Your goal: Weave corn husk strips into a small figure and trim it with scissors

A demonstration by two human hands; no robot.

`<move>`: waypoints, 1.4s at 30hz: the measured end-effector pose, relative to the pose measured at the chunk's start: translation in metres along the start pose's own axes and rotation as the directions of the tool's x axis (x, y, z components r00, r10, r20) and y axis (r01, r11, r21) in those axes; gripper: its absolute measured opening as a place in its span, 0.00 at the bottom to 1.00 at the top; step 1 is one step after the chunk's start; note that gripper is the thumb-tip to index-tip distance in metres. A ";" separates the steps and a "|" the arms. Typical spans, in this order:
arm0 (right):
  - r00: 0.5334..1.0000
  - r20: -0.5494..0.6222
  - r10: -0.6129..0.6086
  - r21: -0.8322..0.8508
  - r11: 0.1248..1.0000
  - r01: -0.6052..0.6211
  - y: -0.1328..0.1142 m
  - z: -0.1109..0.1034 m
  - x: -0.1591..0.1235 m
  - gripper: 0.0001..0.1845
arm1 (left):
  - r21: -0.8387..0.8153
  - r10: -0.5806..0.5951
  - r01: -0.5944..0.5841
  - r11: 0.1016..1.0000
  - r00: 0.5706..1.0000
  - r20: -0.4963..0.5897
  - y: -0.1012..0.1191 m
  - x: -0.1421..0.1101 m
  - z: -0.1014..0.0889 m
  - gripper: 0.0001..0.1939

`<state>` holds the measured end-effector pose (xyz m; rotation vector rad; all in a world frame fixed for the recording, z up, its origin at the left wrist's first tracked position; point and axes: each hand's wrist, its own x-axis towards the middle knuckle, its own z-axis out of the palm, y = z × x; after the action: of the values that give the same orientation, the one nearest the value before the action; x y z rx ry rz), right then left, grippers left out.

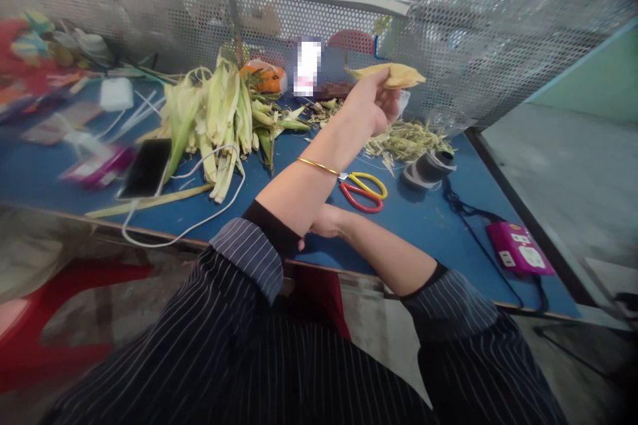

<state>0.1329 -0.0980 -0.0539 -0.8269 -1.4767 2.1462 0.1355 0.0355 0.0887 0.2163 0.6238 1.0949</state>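
My left hand (381,96) reaches out over the far part of the blue table and is closed on a pale yellow corn husk (406,74). The husk lies flat and lengthwise across the fingers, above a heap of thin shredded strips (409,141). My right hand (326,220) is low at the table's front edge, under my left forearm. That forearm covers most of its fingers, so their grip is hidden. Scissors (366,192) with one yellow and one red handle lie just beyond my right hand.
A bundle of corn husks (224,113) lies left of centre, beside a dark phone (144,169) with a white cable. On the right are a dark spool-like roll (428,169) and a magenta power strip (519,249). A perforated metal screen (339,10) stands behind the table.
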 end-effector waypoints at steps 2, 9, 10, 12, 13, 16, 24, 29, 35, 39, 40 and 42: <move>0.988 0.114 0.106 -0.002 0.994 -0.106 -0.001 0.000 -0.002 0.10 | -0.012 -0.031 0.031 0.999 0.999 0.020 -0.001 -0.002 0.002 0.16; 0.972 -0.162 0.169 0.160 0.977 -0.143 -0.013 0.015 0.000 0.07 | -0.008 -0.007 0.007 1.000 1.000 0.005 0.008 -0.004 0.000 0.17; 0.964 -0.222 0.147 0.207 0.973 -0.100 -0.016 0.016 0.001 0.07 | 0.004 0.017 -0.017 1.000 1.000 0.002 0.009 -0.002 -0.004 0.17; 0.942 -0.319 0.107 0.259 0.966 -0.022 -0.021 0.015 0.004 0.06 | 0.060 0.103 -0.106 0.993 0.994 0.043 0.011 0.003 -0.015 0.16; 0.930 -0.350 0.110 0.269 0.963 -0.013 -0.022 0.013 0.006 0.06 | 0.093 0.153 -0.161 0.983 0.985 0.083 0.011 0.006 -0.022 0.16; 0.921 -0.353 0.165 0.217 0.972 -0.091 -0.019 0.003 0.011 0.08 | 0.225 0.342 -0.355 0.907 0.935 0.093 0.008 0.019 -0.043 0.13; 0.976 -0.171 -0.137 -0.504 0.863 0.033 -0.029 -0.001 -0.007 0.07 | 0.502 0.635 -0.567 0.653 0.771 0.045 0.027 0.055 -0.095 0.15; 0.881 -0.215 -0.421 -0.496 0.824 0.273 -0.023 0.024 -0.014 0.12 | 0.505 0.737 -0.645 0.574 0.676 0.026 0.033 0.074 -0.122 0.15; 0.893 -0.139 -0.429 -0.566 0.774 0.284 -0.019 0.031 -0.014 0.14 | 0.470 0.770 -0.680 0.563 0.638 0.002 0.027 0.083 -0.133 0.13; 0.754 -0.311 -0.579 -0.665 0.699 0.262 -0.025 0.016 -0.011 0.12 | 0.432 0.758 -0.677 0.596 0.652 -0.022 0.023 0.084 -0.132 0.13; 0.716 -0.364 -0.596 -0.670 0.702 0.243 -0.026 0.012 -0.010 0.12 | 0.413 0.744 -0.668 0.619 0.667 -0.034 0.021 0.084 -0.131 0.14; 0.737 -0.365 -0.568 -0.646 0.725 0.239 -0.028 0.006 -0.009 0.12 | 0.350 0.693 -0.633 0.690 0.718 -0.068 0.020 0.083 -0.128 0.15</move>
<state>0.1355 -0.0978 -0.0241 -1.0471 -1.7653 0.9947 0.0728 0.0999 -0.0354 0.6530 0.9317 1.7460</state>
